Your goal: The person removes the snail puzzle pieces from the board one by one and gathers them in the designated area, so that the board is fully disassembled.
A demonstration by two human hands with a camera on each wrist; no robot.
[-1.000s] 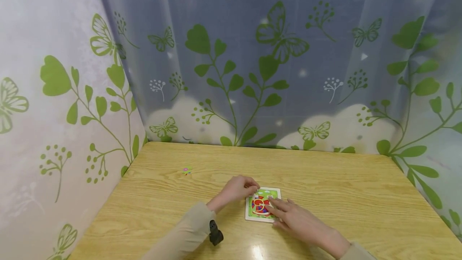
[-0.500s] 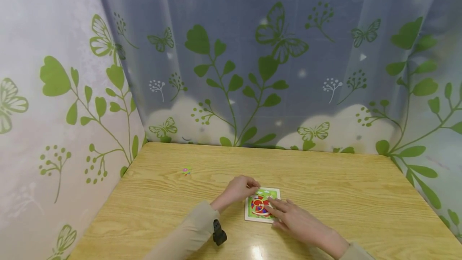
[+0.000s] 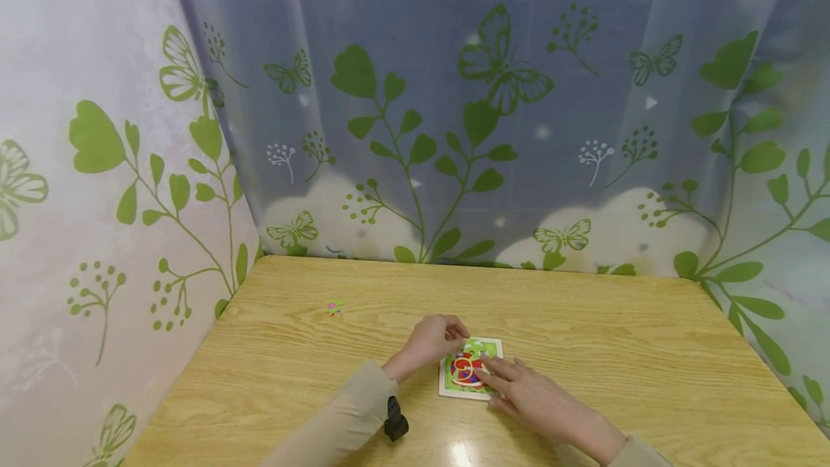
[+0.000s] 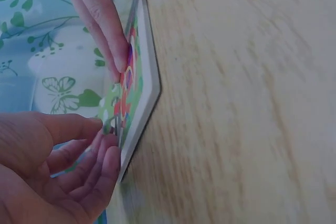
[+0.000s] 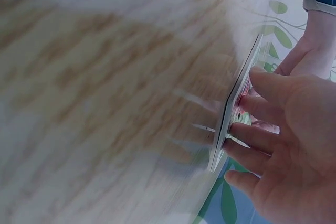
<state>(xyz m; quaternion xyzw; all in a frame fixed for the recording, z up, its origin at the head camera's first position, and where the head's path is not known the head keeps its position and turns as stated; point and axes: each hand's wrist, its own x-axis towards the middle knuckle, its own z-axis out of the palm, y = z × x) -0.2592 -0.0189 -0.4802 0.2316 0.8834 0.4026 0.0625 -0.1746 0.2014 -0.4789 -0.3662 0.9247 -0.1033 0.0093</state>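
A square puzzle board (image 3: pixel 462 395) with a pale rim and a red, blue and green picture lies flat on the table. At its far left corner my left hand (image 3: pixel 433 341) pinches a small thin puzzle piece (image 4: pixel 112 123), tilted against the board's surface in the left wrist view; its shape is mostly hidden. My right hand (image 3: pixel 534 398) lies over the board's right side, fingers extended, with fingertips (image 4: pixel 122 59) touching the picture. In the right wrist view, those fingers rest along the board (image 5: pixel 231 95), and part of the picture is hidden behind them.
Small colourful loose pieces (image 3: pixel 334 306) lie at the far left of the wooden table (image 3: pixel 583 323). Patterned curtains (image 3: pixel 415 92) hang behind the table and at its sides. A black strap device (image 3: pixel 395 420) sits on the left wrist.
My left wrist and forearm have shifted slightly to the right, while the fingers stay at the same board corner. The right hand and the board keep nearly the same place.
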